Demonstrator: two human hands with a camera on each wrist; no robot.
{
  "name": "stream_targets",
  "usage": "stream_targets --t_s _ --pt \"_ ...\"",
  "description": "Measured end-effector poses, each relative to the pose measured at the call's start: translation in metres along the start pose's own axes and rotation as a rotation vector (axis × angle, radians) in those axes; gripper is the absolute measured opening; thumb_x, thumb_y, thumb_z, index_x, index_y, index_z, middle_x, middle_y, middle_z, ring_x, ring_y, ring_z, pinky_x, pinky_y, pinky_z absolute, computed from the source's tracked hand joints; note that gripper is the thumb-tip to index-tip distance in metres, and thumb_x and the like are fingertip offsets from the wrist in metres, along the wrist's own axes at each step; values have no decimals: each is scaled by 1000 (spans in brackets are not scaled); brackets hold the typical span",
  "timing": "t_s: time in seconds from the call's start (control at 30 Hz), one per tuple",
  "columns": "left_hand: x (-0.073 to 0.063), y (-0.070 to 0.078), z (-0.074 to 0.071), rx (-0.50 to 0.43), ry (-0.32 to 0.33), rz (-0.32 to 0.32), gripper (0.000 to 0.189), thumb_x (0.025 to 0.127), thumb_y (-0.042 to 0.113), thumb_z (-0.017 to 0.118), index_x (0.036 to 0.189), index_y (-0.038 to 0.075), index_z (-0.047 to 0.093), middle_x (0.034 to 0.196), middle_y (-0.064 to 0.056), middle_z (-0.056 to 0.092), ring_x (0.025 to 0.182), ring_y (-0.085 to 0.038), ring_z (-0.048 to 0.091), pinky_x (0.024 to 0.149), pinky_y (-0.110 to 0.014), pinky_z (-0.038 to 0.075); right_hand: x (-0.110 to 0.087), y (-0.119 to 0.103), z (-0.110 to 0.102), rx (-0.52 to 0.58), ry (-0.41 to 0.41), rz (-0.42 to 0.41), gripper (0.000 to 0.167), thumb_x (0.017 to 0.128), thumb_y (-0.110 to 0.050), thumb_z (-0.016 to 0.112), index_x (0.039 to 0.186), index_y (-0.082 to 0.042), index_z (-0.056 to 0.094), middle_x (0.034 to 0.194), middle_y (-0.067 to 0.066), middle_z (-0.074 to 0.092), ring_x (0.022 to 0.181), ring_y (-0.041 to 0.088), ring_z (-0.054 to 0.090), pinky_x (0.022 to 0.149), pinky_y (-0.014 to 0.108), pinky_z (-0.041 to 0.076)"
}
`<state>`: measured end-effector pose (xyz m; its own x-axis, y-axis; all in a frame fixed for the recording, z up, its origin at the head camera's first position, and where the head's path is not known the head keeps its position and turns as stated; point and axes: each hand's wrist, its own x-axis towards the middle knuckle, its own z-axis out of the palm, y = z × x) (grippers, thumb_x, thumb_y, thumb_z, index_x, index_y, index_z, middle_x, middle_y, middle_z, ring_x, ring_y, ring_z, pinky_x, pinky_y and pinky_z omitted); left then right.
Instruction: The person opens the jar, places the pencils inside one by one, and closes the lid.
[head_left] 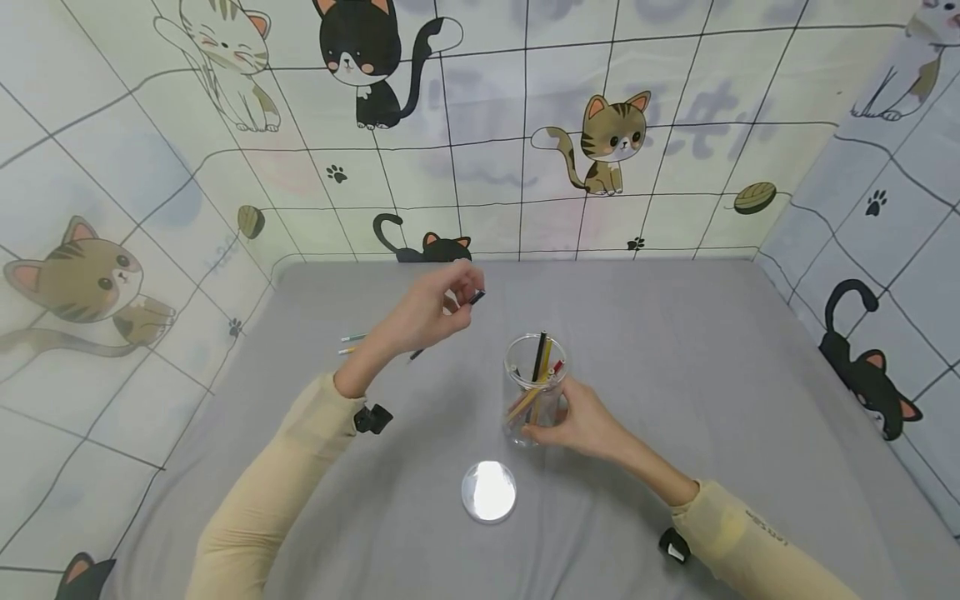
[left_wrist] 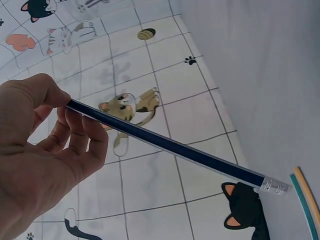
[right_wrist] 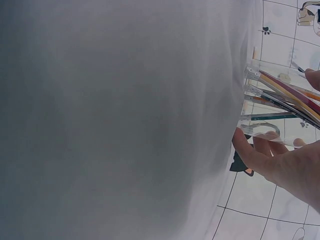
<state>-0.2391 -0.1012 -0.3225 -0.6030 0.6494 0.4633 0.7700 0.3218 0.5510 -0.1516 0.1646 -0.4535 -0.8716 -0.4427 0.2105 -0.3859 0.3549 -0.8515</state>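
My left hand (head_left: 431, 310) is raised over the far part of the table, left of the jar. Between thumb and fingers it pinches a dark blue pencil (left_wrist: 170, 146) near one end; a silver ferrule is at the other end. My right hand (head_left: 591, 423) grips the lower right side of a clear jar (head_left: 511, 398), which stands upright. Inside the jar lean several pencils (right_wrist: 290, 95), among them black, yellow, red and teal ones. Its mouth is uncovered.
A round shiny disc like a lid (head_left: 489, 493) lies on the grey cloth (head_left: 675, 333) in front of the jar. A teal pencil (left_wrist: 303, 204) and a yellow pencil (left_wrist: 306, 186) lie beyond the left forearm. Cat-print curtains (head_left: 495, 183) enclose the table's back and sides.
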Motion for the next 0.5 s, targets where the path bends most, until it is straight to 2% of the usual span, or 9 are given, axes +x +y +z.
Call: stream_targets --t_s 0.27,0.5 --pt "8 27 -8 -99 112 158 30 80 -17 56 101 4 52 83 -7 49 76 -19 53 59 -32 50 0 1 0 -14 3 -8 53 73 -11 87 118 -12 60 111 -1 69 97 19 62 69 32 56" --pt "12 52 -15 -165 173 229 28 81 -16 53 102 3 49 84 -7 48 81 -22 52 66 -34 54 0 1 -1 -11 4 -2 53 73 -12 87 118 -14 60 111 -1 69 98 19 62 70 32 56"
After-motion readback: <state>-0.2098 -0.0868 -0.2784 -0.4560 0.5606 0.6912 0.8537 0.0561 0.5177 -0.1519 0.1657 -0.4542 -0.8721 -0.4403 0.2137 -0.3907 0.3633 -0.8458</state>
